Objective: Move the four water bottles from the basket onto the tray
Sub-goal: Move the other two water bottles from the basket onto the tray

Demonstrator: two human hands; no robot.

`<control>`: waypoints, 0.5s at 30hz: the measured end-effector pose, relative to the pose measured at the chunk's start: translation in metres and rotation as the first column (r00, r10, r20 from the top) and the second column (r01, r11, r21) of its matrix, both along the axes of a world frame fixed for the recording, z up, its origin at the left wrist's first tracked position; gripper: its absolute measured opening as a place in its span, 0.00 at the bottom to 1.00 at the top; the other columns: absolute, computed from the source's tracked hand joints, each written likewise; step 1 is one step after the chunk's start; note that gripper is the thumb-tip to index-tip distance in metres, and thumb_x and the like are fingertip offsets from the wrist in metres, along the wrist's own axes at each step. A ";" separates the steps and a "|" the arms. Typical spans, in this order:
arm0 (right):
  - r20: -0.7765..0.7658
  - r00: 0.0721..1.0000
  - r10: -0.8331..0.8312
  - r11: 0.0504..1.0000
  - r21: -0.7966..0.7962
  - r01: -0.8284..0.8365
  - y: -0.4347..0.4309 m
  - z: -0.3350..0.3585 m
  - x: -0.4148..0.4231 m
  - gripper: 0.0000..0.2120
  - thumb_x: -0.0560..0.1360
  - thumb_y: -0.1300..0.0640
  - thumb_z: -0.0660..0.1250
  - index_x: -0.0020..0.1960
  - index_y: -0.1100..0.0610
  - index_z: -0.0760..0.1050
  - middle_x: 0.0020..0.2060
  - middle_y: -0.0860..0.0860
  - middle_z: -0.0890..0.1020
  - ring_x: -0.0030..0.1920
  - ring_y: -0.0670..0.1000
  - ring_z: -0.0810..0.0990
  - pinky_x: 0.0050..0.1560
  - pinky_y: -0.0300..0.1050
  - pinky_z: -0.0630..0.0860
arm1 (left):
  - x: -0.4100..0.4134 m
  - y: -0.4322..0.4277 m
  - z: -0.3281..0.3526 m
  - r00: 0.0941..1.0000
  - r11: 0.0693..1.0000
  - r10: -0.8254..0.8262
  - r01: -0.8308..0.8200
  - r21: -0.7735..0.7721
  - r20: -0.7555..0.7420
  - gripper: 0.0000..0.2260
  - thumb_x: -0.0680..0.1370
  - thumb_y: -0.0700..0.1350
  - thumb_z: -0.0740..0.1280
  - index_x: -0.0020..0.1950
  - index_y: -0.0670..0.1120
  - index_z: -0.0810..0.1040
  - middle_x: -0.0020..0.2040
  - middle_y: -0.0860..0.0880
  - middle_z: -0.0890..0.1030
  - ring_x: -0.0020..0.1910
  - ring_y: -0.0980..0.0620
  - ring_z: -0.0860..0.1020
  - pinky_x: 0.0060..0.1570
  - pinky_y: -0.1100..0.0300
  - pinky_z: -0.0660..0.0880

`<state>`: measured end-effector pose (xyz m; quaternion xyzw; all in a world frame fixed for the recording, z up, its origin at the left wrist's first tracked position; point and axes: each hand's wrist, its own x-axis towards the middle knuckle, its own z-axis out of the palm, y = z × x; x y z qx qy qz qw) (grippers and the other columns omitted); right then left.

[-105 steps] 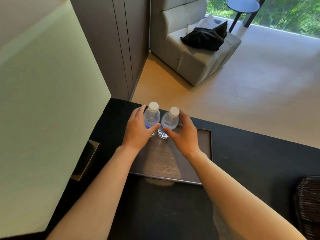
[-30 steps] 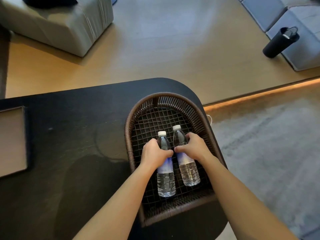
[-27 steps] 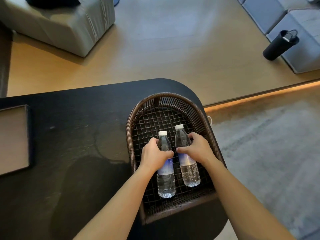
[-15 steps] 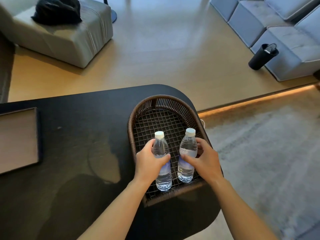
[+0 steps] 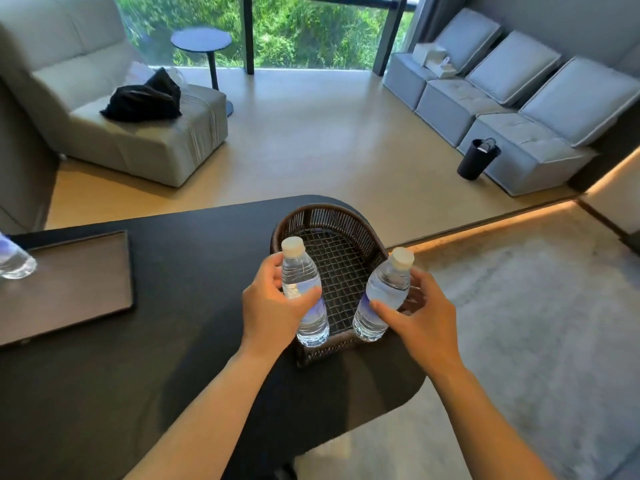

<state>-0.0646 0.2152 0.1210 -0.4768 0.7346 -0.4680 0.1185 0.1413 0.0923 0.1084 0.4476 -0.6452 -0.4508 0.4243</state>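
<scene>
I hold two clear water bottles with white caps above the dark woven basket (image 5: 329, 216). My left hand (image 5: 270, 306) grips the left bottle (image 5: 301, 275) around its middle, nearly upright. My right hand (image 5: 419, 317) grips the right bottle (image 5: 384, 289), which leans with its cap to the right. The basket's mesh floor shows bare between the two bottles. The brown tray (image 5: 79, 282) lies at the left on the black table (image 5: 194, 265). Another bottle (image 5: 12, 263) stands on the tray's far left part, cut off by the frame edge.
The table's rounded end is just right of the basket, with grey carpet (image 5: 540, 306) below. Beyond lie a wooden floor, a grey armchair (image 5: 145, 133) with a black bag, a grey sofa (image 5: 512, 109), a black bin (image 5: 478, 159) and a small round side table (image 5: 201, 39).
Both hands have lifted their bottles from lying flat in the basket to held up above it, and the bottles have moved apart. The view has tilted up, bringing the tray back in.
</scene>
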 end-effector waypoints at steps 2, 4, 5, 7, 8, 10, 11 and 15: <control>0.000 1.000 0.010 0.999 -0.032 -0.010 0.016 0.011 0.022 0.34 0.65 0.39 0.79 0.66 0.32 0.68 0.57 0.25 0.76 0.55 0.30 0.79 0.53 0.25 0.76 | 0.025 0.019 0.010 1.000 0.999 -0.006 0.006 -0.041 -0.018 0.29 0.70 0.47 0.81 0.68 0.48 0.75 0.55 0.55 0.83 0.51 0.62 0.82 0.43 0.68 0.79; 0.002 0.999 0.032 0.998 -0.054 -0.032 0.029 0.017 0.045 0.33 0.65 0.41 0.79 0.63 0.24 0.66 0.54 0.19 0.75 0.56 0.28 0.78 0.52 0.23 0.75 | 0.052 0.039 0.017 1.000 0.998 0.006 -0.007 -0.065 -0.014 0.29 0.69 0.45 0.81 0.68 0.48 0.75 0.56 0.54 0.83 0.51 0.58 0.83 0.46 0.66 0.80; 0.009 0.999 0.046 0.997 -0.057 -0.046 0.034 0.018 0.057 0.34 0.65 0.42 0.80 0.62 0.21 0.65 0.54 0.18 0.75 0.55 0.28 0.78 0.51 0.22 0.74 | 0.065 0.049 0.019 1.000 0.998 0.009 -0.011 -0.068 -0.015 0.29 0.69 0.45 0.81 0.68 0.49 0.76 0.56 0.55 0.83 0.51 0.57 0.83 0.48 0.64 0.80; 0.028 0.996 0.086 0.995 -0.059 -0.084 0.042 0.019 0.080 0.36 0.66 0.46 0.82 0.61 0.21 0.66 0.53 0.20 0.76 0.54 0.30 0.79 0.49 0.23 0.75 | 0.093 0.067 0.022 1.000 0.998 0.003 -0.004 -0.056 -0.020 0.27 0.69 0.43 0.81 0.65 0.53 0.76 0.53 0.59 0.84 0.51 0.59 0.83 0.48 0.64 0.81; 0.041 0.993 0.113 0.992 -0.065 -0.111 0.045 0.018 0.091 0.35 0.67 0.48 0.83 0.62 0.23 0.68 0.54 0.22 0.77 0.55 0.31 0.80 0.49 0.24 0.76 | 0.108 0.075 0.023 1.000 0.999 0.001 -0.002 -0.048 -0.011 0.27 0.69 0.42 0.81 0.63 0.57 0.75 0.51 0.62 0.84 0.51 0.61 0.83 0.47 0.65 0.80; 0.077 0.983 0.166 0.983 -0.086 -0.159 0.048 0.013 0.112 0.33 0.67 0.52 0.84 0.64 0.32 0.72 0.55 0.27 0.80 0.57 0.35 0.81 0.51 0.29 0.79 | 0.135 0.090 0.024 1.000 0.999 0.015 -0.014 -0.049 0.025 0.28 0.69 0.41 0.81 0.60 0.63 0.74 0.50 0.68 0.83 0.50 0.63 0.83 0.45 0.69 0.79; 0.101 0.976 0.193 0.979 -0.092 -0.184 0.049 0.011 0.123 0.32 0.68 0.52 0.84 0.65 0.36 0.73 0.55 0.30 0.81 0.57 0.37 0.82 0.52 0.31 0.79 | 0.148 0.097 0.023 0.999 0.998 0.032 -0.030 -0.049 0.044 0.29 0.69 0.41 0.81 0.59 0.65 0.73 0.51 0.69 0.82 0.50 0.63 0.83 0.45 0.70 0.78; 0.171 0.944 0.283 0.959 -0.087 -0.272 0.042 0.005 0.168 0.30 0.68 0.55 0.84 0.62 0.36 0.75 0.55 0.32 0.83 0.55 0.39 0.83 0.49 0.30 0.79 | 0.198 0.114 0.018 0.989 0.992 0.122 -0.120 -0.024 0.078 0.28 0.68 0.43 0.82 0.58 0.67 0.74 0.50 0.67 0.82 0.50 0.63 0.83 0.43 0.69 0.78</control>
